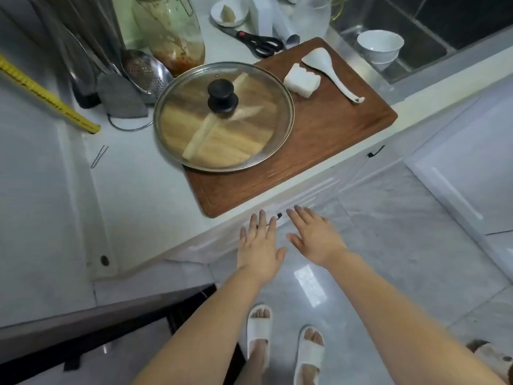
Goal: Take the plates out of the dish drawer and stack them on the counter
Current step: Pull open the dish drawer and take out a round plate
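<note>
My left hand (pixel 259 245) and my right hand (pixel 316 236) are both stretched out flat, fingers apart, in front of the white drawer front (pixel 311 194) under the counter edge. A small black drawer handle (pixel 278 215) shows between the fingertips of the two hands. Neither hand holds anything. The drawer is closed and no plates are in view. The white counter (pixel 144 195) lies above and to the left of the hands.
A wooden cutting board (pixel 327 134) carries a glass pot lid (pixel 223 116), a white block and a rice paddle (pixel 331 72). Scissors (pixel 259 41), a jar, a strainer and a small dish stand behind. A sink with a white bowl (pixel 380 45) is at right. My feet in white slippers are on the tiled floor.
</note>
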### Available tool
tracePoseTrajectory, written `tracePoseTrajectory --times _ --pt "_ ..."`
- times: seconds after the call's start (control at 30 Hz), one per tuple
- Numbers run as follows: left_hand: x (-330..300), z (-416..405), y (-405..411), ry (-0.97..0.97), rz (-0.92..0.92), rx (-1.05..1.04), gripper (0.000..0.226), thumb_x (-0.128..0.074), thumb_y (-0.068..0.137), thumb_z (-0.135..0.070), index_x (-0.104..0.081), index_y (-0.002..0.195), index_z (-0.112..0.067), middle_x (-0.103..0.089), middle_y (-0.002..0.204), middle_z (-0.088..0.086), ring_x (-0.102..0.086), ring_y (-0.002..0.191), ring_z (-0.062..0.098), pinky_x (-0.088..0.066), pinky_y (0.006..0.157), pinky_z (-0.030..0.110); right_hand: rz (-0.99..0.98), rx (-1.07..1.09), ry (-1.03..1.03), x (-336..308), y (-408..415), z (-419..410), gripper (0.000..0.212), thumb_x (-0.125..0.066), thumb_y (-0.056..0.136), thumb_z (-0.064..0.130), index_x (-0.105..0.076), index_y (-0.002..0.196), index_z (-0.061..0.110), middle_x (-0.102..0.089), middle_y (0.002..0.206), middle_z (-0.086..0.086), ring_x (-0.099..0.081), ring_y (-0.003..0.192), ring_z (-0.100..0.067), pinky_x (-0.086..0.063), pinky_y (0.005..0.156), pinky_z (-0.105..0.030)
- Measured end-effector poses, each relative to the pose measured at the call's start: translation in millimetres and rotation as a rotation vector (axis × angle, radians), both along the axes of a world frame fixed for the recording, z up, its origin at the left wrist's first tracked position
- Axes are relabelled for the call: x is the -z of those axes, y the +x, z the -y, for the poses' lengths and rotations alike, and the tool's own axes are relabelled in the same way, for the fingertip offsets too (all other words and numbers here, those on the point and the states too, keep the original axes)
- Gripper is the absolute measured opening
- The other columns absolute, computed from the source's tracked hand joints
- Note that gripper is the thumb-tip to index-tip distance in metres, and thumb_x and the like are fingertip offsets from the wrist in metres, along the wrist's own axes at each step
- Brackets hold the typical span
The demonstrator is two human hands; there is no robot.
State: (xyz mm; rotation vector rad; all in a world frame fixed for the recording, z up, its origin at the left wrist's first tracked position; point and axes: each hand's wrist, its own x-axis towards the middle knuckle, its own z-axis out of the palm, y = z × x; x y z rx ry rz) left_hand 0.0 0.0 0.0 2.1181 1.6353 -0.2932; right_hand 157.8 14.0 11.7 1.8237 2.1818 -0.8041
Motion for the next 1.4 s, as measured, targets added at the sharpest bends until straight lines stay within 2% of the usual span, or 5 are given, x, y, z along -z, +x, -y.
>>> tracePoseTrajectory --times 0.4,0.63,0.8,1.03,1.4 --pt "27.5 -27.2 28.8 0.219 -0.132 -0.105 0.077 -0.045 0.094 -0.028 0.001 0.152 -0.006 -0.009 0.16 0.01 -0.012 0.147 0.027 -0.009 0.12 0.043 0.087 -0.307 0.309 38.0 14.9 -39.2 0.069 -0.043 0.094 0.013 -0.008 0.154 0.012 -0.014 0.161 -0.004 -0.012 0.149 -0.023 -0.004 0.121 -0.039" --pt "32.8 -26.5 41.7 0.249 -0.146 -0.2 0.077 -0.047 0.088 -0.023 -0.006 0.151 -0.003 -0.017 0.157 0.015 -0.017 0.145 0.03 -0.012 0.121 0.043 -0.008 -0.253 0.649 40.5 10.3 -43.4 0.058 -0.051 0.069 0.003 -0.061 0.126 0.01 -0.066 0.119 -0.002 -0.063 0.107 -0.026 -0.047 0.093 -0.035" --pt "33.6 -27.9 43.3 0.337 -0.135 -0.247 0.075 -0.047 0.092 -0.047 -0.021 0.15 -0.007 -0.033 0.152 0.011 -0.032 0.139 0.027 -0.023 0.116 0.039 -0.035 -0.241 0.648 40.3 14.0 -47.2 0.045 -0.068 0.08 0.024 -0.062 0.123 0.012 -0.065 0.119 0.0 -0.061 0.108 -0.025 -0.045 0.092 -0.036" --pt "32.6 -20.0 39.3 0.323 -0.152 -0.201 0.08 -0.033 0.092 -0.061 -0.013 0.152 -0.011 -0.023 0.157 0.007 -0.025 0.143 0.024 -0.023 0.116 0.038 -0.102 -0.242 0.446 34.8 21.8 -46.9 0.056 -0.045 0.095 0.049 -0.041 0.144 0.022 -0.043 0.148 0.009 -0.036 0.138 -0.014 -0.035 0.095 -0.031" --pt "25.2 2.8 41.4 0.304 -0.174 -0.166 0.08 -0.028 0.091 -0.063 -0.016 0.151 -0.012 -0.026 0.156 0.007 -0.022 0.145 0.022 -0.027 0.113 0.038 -0.183 -0.17 0.379 41.4 31.4 -23.8 0.064 -0.047 0.09 0.056 -0.042 0.143 0.021 -0.038 0.152 0.006 -0.023 0.146 -0.012 -0.034 0.1 -0.032"
